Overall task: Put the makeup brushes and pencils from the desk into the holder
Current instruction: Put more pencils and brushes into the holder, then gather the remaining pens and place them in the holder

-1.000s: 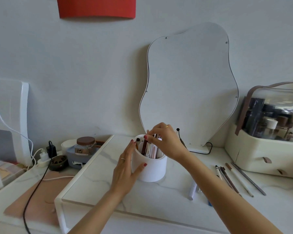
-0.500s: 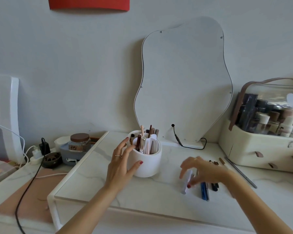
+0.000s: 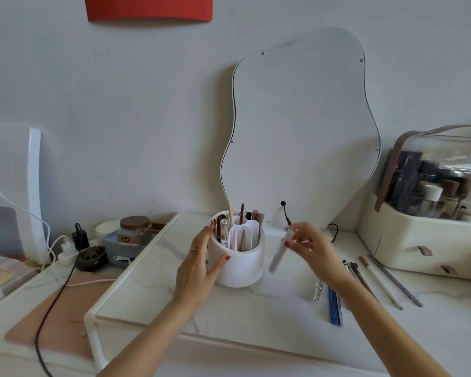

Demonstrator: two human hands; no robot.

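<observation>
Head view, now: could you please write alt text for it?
A person's right hand holds a pale tube beside a white holder of brushes, which the left hand steadies. More pencils lie on the desk.

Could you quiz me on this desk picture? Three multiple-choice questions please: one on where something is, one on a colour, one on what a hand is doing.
1. Where does the white holder stand?
A. in front of the wavy mirror
B. inside the cosmetics case
C. on the floor

2. What colour is the panel on the wall at the top?
A. green
B. red
C. black

3. What is the right hand doing?
A. lying flat on the desk
B. pinching a pale tube in the air
C. pulling the cable

Answers: 1 A, the holder sits on the desk just before the mirror. 2 B, the panel is plainly red. 3 B, the tube hangs from the fingers beside the holder, which the left hand steadies.
</observation>
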